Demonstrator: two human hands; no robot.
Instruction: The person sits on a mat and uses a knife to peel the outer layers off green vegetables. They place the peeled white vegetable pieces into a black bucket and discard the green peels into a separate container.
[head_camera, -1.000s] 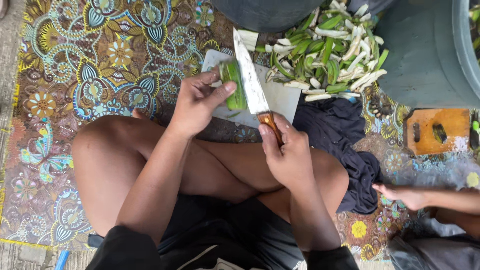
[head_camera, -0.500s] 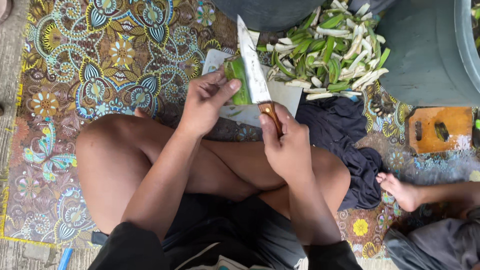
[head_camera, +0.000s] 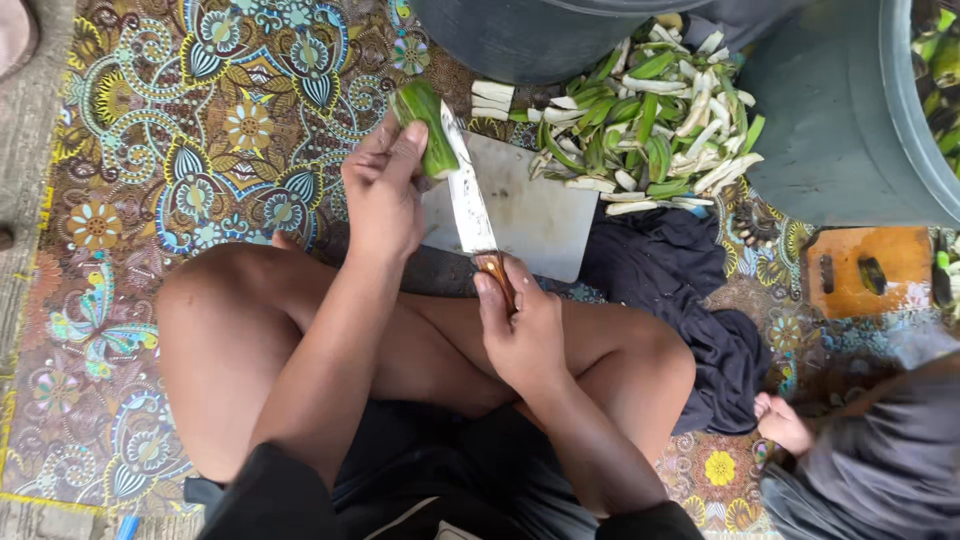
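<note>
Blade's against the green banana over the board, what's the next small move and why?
Probably draw the knife down along the green banana to strip its peel: the left hand holds it above the cutting board, the right hand has the blade against its side, and peel strips lie piled beyond.

Your single head camera looks steeply down, close over your crossed legs; the cutting board (head_camera: 535, 215) sits toward twelve o'clock.

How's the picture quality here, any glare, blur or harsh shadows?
Head view: soft, even daylight with no hard shadows; the knife blade shows a mild sheen but no glare; left hand, right hand and the green banana are sharp; the mat pattern is crisp; edges bend slightly from the wide lens.
</note>
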